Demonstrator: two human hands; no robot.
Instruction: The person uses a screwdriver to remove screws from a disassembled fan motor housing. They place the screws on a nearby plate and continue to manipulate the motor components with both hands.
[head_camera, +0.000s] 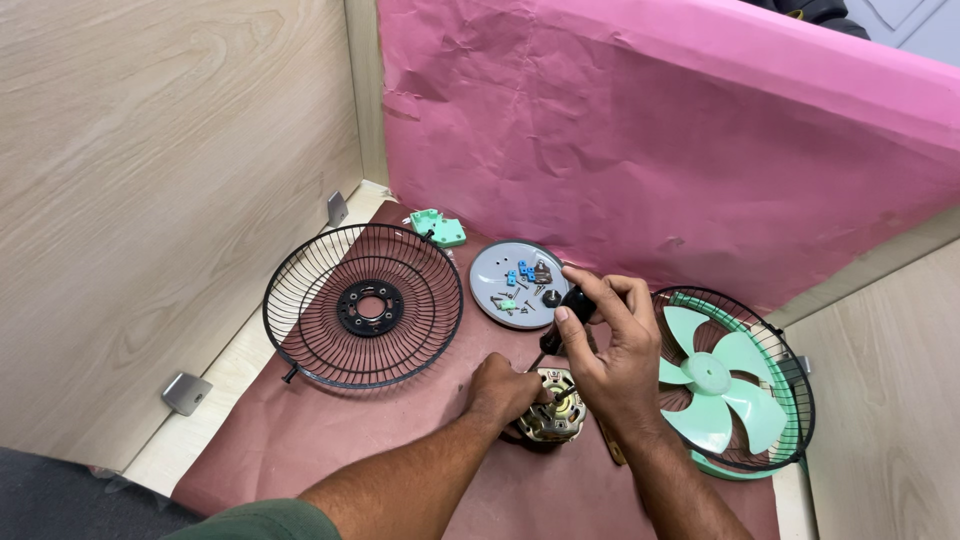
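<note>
Both hands meet over a small fan motor (551, 405) that sits on the brown paper sheet (330, 430) near the middle of the bench. The right hand (612, 365) is clenched around the black handle of a screwdriver (566, 318), whose shaft slants down to the top of the motor. The left hand (503, 392) is closed on the motor's left side and steadies it. Just behind the hands lies a round grey plate (488, 272) holding loose screws and small blue and green parts. To the left, a black wire fan guard (363, 306) lies flat on the sheet, and beyond it rests a small green plastic piece (438, 228). To the right, a second guard (775, 390) holds a pale green fan blade (722, 378). Crumpled pink paper (660, 130) covers the back wall.
</note>
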